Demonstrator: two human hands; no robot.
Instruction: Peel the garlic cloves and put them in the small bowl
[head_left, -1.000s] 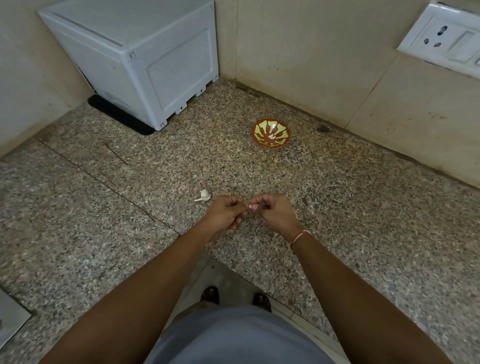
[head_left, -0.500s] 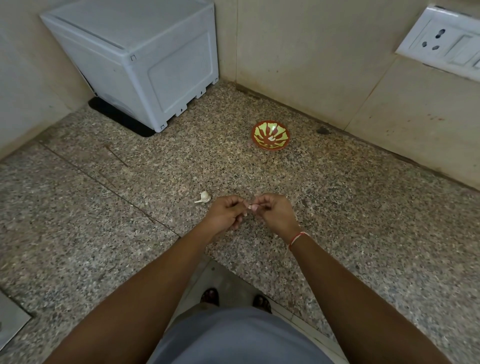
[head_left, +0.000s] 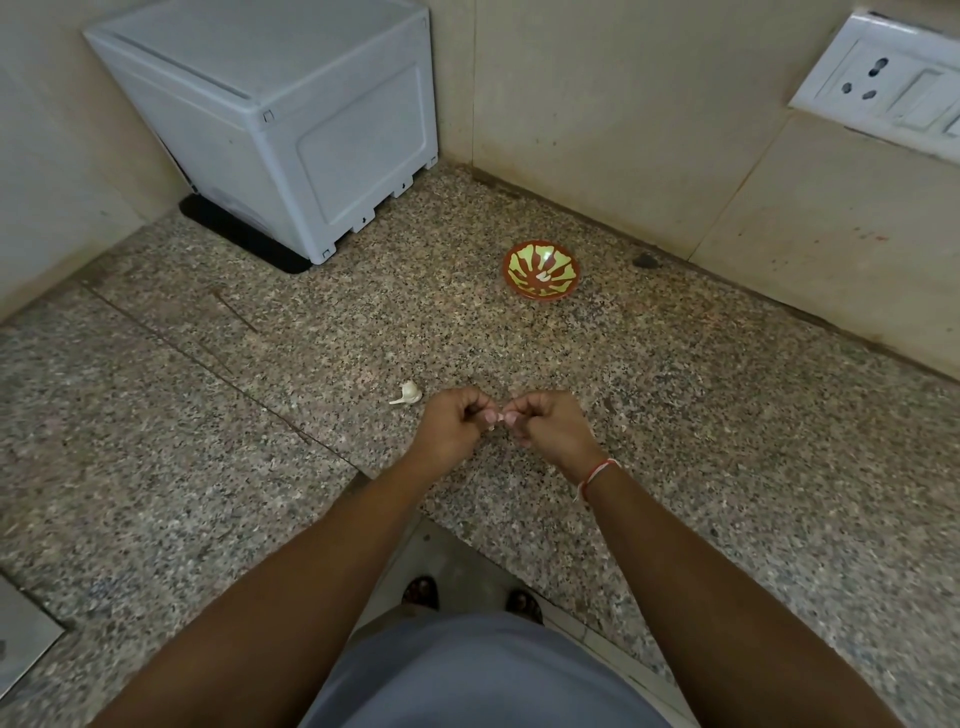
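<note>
Over the last second almost nothing has changed: your left hand (head_left: 453, 422) and right hand (head_left: 551, 427) stay knuckle to knuckle above the granite counter (head_left: 727, 426), fingers curled in tight, and the garlic clove (head_left: 501, 417) pinched between the two sets of fingertips has not left them. Only a small pale sliver of it shows in the narrow gap between your thumbs, so you cannot tell from here how much skin has come off. The small shift in the picture looks like your head moving, not your hands. To my eye you are still working the skin loose and have not yet got a clean clove free. Beyond your left fingers, just to their outer side, a second piece of garlic (head_left: 408, 393) lies on the counter where it lay a second ago, untouched; whether it is an unpeeled clove or a scrap with its stalk, I cannot say. The small bowl (head_left: 540, 270), red-brown with yellow-green markings, sits well ahead of your fingertips and a little toward your right hand, close to the back wall, and it has not moved either; a pale bit lies in it, perhaps a peeled clove. So most of the task seems to remain: finish this peel, reach forward to the bowl, then come back for the piece by your left hand.
</note>
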